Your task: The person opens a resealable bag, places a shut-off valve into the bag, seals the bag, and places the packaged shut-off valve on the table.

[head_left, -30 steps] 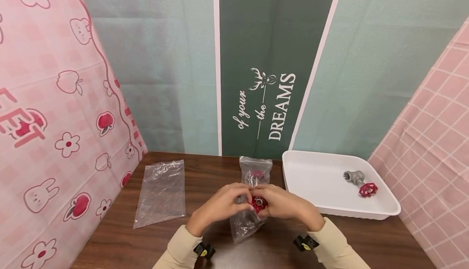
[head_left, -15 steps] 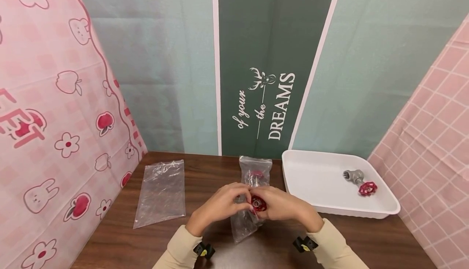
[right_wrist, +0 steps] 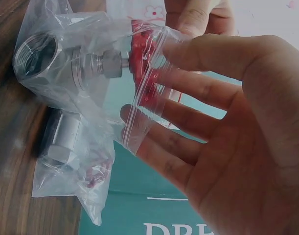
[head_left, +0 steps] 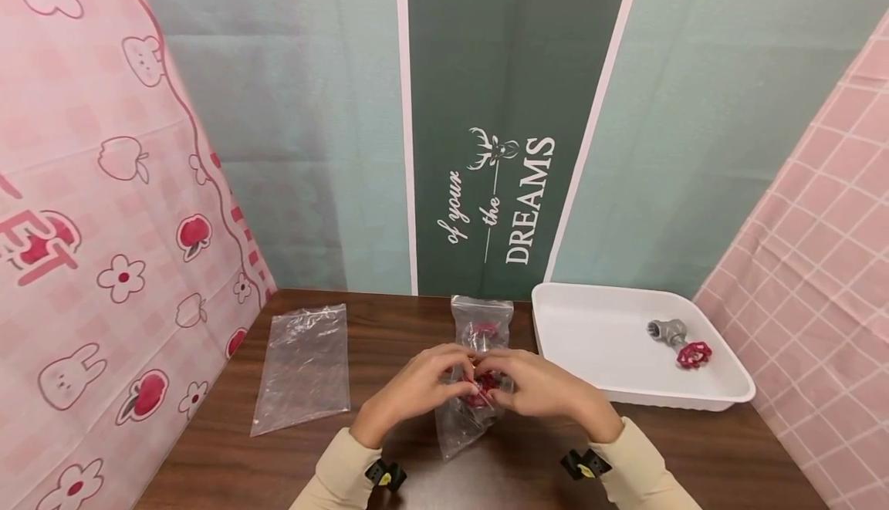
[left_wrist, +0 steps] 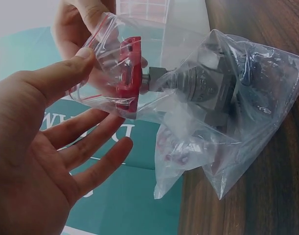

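As fingers (right_wrist: pixel 203 88) hold bag (left_wrist: pixel 269 103) w/ valve (left_wrist: pixel 188 84), wht tray (head_left: pixel 590 344) has loose valve (head_left: pixel 671 332).

A dark wood-grain surface (head_left: pixel 389 325) runs back to a green cloth (head_left: pixel 278 147), whose darker middle band (head_left: pixel 514 55) bears white lettering (head_left: pixel 531 200) and a deer head (head_left: pixel 496 151). At left hangs a pink cloth (head_left: pixel 76 116) with flowers (head_left: pixel 122 278), apples (head_left: pixel 146 396) and rabbits (head_left: pixel 72 375); at right, a white-gridded pink drape (head_left: pixel 812 248).

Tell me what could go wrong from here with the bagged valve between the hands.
The red wheel sits close to the zip strip, so it might catch there. The left hand and right hand hold the bag near its top, so the upright valve could tip into the other bagged valve.
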Available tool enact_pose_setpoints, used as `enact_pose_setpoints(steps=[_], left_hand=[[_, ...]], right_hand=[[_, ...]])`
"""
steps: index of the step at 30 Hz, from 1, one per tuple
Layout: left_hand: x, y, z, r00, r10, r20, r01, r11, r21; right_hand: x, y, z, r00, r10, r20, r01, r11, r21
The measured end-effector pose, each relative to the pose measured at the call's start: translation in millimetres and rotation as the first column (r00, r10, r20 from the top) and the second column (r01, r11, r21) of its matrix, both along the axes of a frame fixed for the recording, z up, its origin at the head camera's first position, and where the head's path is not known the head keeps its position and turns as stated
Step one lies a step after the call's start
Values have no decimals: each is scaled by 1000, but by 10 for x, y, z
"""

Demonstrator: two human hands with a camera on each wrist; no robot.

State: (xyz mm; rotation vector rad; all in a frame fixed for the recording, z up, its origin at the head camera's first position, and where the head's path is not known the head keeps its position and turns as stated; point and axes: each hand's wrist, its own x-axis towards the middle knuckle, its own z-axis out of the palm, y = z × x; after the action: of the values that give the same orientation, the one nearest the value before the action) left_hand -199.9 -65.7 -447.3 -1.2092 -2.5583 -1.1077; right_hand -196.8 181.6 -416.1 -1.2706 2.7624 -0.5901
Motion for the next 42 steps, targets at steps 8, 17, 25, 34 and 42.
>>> enact_pose_setpoints(steps=[8,17,25,34,42], left_hand=[[-18,27,-18,1000,4,18,-4,1000,-2],[-39,83,-29,995,-38,96,33,998,57],[-182,155,-69,967,-7,255,-17,995,94],[-252,226,-111,907,-49,418,30,998,52],[-269,234,-165,896,-41,443,-7,994,106]], right_hand=[[30,33,-51,999,-51,19,51,999,-1],[21,63,-144,996,-64,-56,61,997,-44],[8,107,-204,996,-69,-58,66,996,-57],[13,189,-235,994,-109,-14,108,992,-59],[1,224,-277,996,-74,-43,69,992,-103]])
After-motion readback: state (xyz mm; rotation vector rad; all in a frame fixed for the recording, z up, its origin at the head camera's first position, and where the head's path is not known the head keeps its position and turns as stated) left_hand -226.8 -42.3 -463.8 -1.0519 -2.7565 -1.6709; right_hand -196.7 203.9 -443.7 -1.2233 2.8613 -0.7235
